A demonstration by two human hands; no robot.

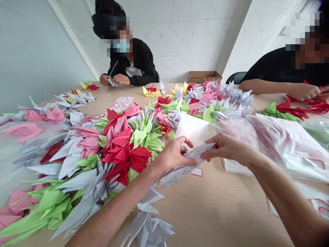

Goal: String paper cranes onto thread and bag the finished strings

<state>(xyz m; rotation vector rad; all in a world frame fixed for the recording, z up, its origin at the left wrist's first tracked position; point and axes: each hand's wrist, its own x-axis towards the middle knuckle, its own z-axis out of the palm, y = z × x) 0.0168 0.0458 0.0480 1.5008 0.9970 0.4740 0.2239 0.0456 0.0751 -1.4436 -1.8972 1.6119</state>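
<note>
Above the middle of the table I hold a bundle of pale grey folded paper cranes (183, 168) in both hands. My left hand (177, 154) grips it from the left, fingers behind and thumb across the front. The fingertips of my right hand (226, 148) pinch its upper right end. Close by on the left lie red paper cranes (125, 154) and green paper cranes (147, 135), heaped together. Below my left forearm, more grey paper cranes (151, 226) lie at the table's near side.
A large heap of pink, green, grey and red cranes covers the left of the table (205, 212). Plastic bags (288, 144) lie on the right. Two people sit across: one holds folded paper (113, 82), another handles red cranes (295, 108). A cardboard box (205, 76) stands behind.
</note>
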